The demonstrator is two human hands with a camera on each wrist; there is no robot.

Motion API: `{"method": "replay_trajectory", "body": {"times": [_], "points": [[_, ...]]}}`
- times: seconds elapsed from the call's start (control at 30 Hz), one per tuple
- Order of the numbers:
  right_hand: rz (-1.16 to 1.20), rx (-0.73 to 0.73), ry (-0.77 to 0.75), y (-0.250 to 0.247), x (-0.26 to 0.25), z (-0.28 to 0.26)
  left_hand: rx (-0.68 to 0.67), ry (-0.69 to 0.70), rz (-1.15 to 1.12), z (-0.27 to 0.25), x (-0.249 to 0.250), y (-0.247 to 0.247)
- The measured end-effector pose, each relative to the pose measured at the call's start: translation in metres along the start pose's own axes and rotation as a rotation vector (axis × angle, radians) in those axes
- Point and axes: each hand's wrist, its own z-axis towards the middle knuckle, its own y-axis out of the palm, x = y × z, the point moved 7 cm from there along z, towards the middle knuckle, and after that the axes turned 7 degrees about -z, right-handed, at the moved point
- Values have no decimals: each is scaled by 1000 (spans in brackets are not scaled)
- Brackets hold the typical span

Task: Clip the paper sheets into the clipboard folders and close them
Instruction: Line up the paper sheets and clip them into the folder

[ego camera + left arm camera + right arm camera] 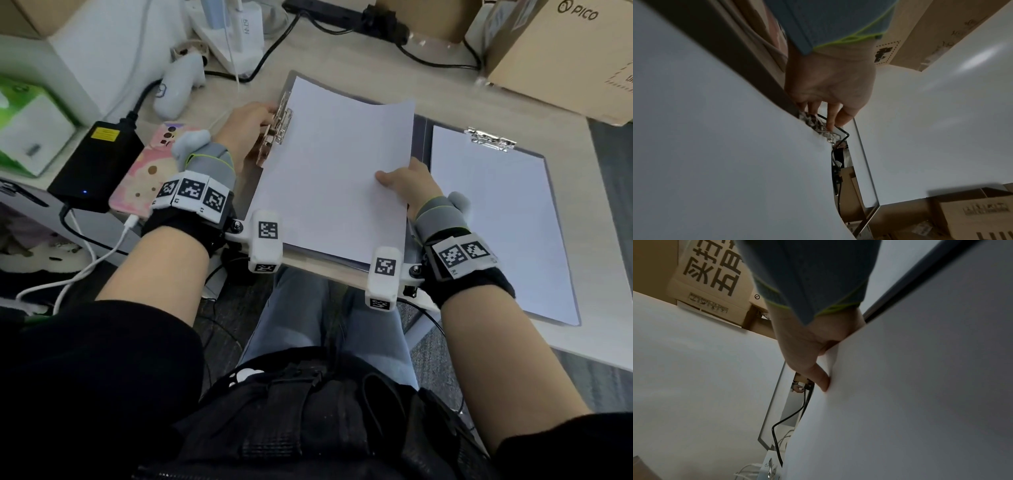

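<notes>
A person sits at a light wooden desk (342, 61) with two clipboard folders lying open near its front edge. The right-hand folder (555, 240) looks finished as far as clipping goes: a white sheet (507, 233) lies flat under its silver clip (490, 138), though the cover is not yet shut. The left-hand folder (291, 80), turned at an angle near the middle of the front edge, is mid-step. The left hand (248, 132) curls around its metal clip (279, 125) at the folder's left side, apparently squeezing the clip open. The right hand (409, 185) pinches the loose paper sheet (335, 171) by its right edge, thumb on top and fingers beneath, and holds it over the board with its left edge at the clip. Whether that edge is already under the clip cannot be told. Judging from this, roughly half the work remains: seat and release this sheet, then close both folders. A phone (150, 168), a black power adapter (99, 161) and cardboard boxes (561, 51) sit along the desk's left and far edges.
</notes>
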Motion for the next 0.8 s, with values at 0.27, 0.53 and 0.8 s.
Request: {"method": "replay_trajectory", "body": {"times": [0.27, 0.53, 0.8], "points": [[22, -3, -5, 3, 2, 1, -70, -52, -69, -9, 0, 8], [31, 9, 7, 2, 3, -2, -57, 7, -83, 0, 9, 12], [0, 23, -25, 1, 1, -5, -89, 31, -46, -8, 15, 20]]}}
